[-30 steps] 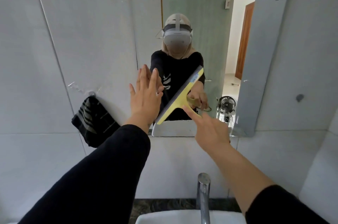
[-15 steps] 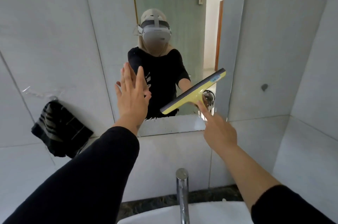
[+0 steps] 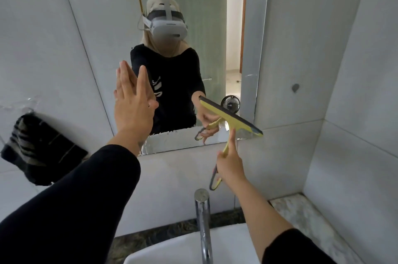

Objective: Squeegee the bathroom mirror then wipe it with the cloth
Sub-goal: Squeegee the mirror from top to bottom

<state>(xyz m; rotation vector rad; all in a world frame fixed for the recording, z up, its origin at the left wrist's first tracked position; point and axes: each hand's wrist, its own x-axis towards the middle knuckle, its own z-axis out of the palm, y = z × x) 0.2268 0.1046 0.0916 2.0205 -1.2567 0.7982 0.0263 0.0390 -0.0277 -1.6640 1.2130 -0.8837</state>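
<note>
A frameless bathroom mirror [image 3: 103, 33] hangs on the pale tiled wall. My right hand [image 3: 230, 165] grips the handle of a yellow squeegee [image 3: 231, 117], index finger stretched along the stem. Its dark rubber blade lies tilted across the mirror's lower right corner, low end just past the edge. My left hand [image 3: 133, 104] is flat and open, fingers up, near or against the glass left of centre. A black striped cloth [image 3: 41, 149] hangs on the wall to the left of the mirror.
A chrome tap [image 3: 203, 222] rises over a white basin [image 3: 189, 248] directly below my arms. A speckled stone ledge [image 3: 305, 218] runs along the right wall corner. A small fan [image 3: 230, 103] shows reflected in the mirror.
The squeegee has swept right and down to the mirror's lower right corner, and its blade tilt has flipped. My view has shifted left. My left hand stays flat and open.
</note>
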